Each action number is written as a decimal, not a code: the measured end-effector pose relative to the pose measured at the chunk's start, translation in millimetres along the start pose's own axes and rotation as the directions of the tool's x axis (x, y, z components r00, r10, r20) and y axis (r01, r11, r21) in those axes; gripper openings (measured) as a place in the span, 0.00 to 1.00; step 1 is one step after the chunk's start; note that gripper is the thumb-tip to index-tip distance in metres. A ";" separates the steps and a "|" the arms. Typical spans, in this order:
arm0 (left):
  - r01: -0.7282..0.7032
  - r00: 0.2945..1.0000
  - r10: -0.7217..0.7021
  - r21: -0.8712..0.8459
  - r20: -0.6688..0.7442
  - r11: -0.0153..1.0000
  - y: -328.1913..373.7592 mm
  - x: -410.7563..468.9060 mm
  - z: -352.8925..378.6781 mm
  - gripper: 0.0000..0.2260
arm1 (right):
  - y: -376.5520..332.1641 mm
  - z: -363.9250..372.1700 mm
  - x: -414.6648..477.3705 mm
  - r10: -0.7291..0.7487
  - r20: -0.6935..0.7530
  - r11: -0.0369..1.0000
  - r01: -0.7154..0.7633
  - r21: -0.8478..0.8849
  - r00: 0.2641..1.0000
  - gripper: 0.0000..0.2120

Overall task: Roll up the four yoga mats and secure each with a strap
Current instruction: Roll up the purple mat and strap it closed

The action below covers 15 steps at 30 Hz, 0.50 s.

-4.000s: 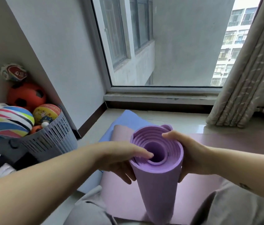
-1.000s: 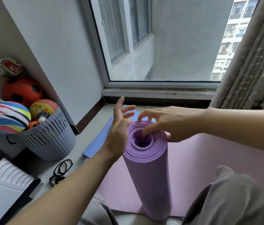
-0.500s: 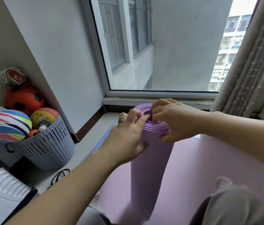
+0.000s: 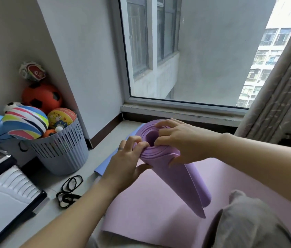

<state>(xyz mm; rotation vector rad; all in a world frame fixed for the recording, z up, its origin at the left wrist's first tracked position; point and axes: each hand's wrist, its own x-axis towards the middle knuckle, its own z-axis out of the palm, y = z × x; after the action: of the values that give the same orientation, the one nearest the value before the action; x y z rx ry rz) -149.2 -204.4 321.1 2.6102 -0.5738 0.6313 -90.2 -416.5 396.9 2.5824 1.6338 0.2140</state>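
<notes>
A rolled purple yoga mat [image 4: 182,178] stands tilted above a flat pink mat [image 4: 155,208]; its top end faces me and its layers are loose. My left hand [image 4: 123,165] grips the roll's near rim, fingers hooked over the layers. My right hand [image 4: 180,140] pinches the inner layers at the roll's core, thumb against the outside. A blue mat [image 4: 105,165] lies flat under the pink one, one corner showing. Black straps [image 4: 69,190] lie on the floor to the left.
A grey slatted basket [image 4: 60,153] full of balls stands at the left by the wall. A white and black case [image 4: 5,199] lies at lower left. The window sill [image 4: 177,113] and a curtain [image 4: 275,95] bound the far side. My knee [image 4: 248,222] is at lower right.
The roll has tipped so that its open end faces me more. Both hands have shifted on the top rim, the right fingers now dug into the core.
</notes>
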 end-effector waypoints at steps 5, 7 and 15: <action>0.122 0.990 -0.126 0.068 0.061 0.990 -35.3 -38.7 -2.1 0.25 | -27.0 32.0 44.6 -0.059 0.001 0.998 0.059 0.032 0.998 0.23; 0.216 0.967 -0.227 0.102 0.113 0.971 -51.7 -54.8 -5.5 0.24 | -38.7 44.0 69.7 -0.092 0.019 0.995 0.091 0.051 0.996 0.22; 0.524 0.821 -0.536 0.111 0.196 0.844 -141.8 -120.8 -18.2 0.24 | -89.0 105.7 199.2 -0.263 0.080 0.961 0.254 0.109 0.961 0.23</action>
<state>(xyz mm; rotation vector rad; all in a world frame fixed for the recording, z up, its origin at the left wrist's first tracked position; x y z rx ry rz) -187.1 -41.7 236.6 2.7230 0.1330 0.1764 -68.7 -197.5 295.2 2.3678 1.9679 -0.0048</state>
